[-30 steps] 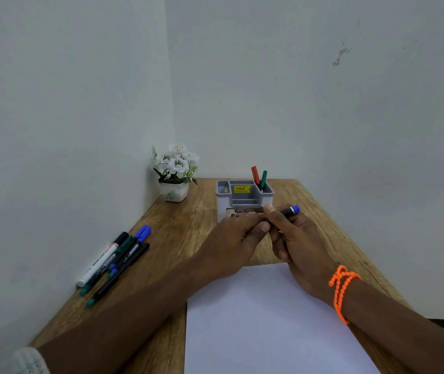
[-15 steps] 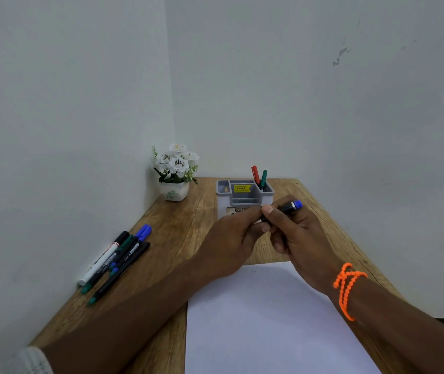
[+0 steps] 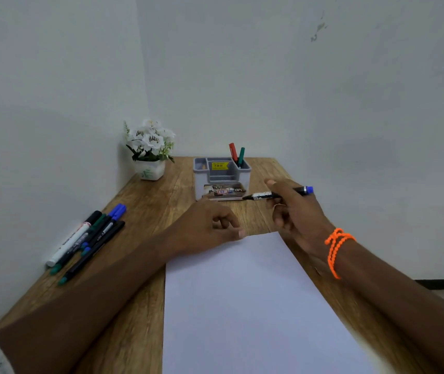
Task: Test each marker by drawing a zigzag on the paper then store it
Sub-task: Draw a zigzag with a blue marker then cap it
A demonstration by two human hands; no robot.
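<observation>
My right hand (image 3: 296, 214) grips a black marker (image 3: 261, 195) with a blue rear end. It is held level above the table, and its bare dark tip points left toward the grey organizer (image 3: 222, 176). My left hand (image 3: 207, 225) hovers at the top left corner of the blank white paper (image 3: 242, 306). Its fingers are curled closed, and whatever they hold is hidden. A red marker (image 3: 232, 149) and a green marker (image 3: 241, 155) stand in the organizer's back right compartment. Several loose markers (image 3: 88, 236) lie on the table at the left.
A white pot of white flowers (image 3: 149, 152) stands in the back left corner of the wooden table (image 3: 161, 201). White walls close in behind and on the left. The table's right edge runs close beside my right forearm, which wears an orange bracelet (image 3: 336, 249).
My hands have separated: the left one pulled back toward the paper's corner and the right one moved right with the marker, whose tip now shows bare.
</observation>
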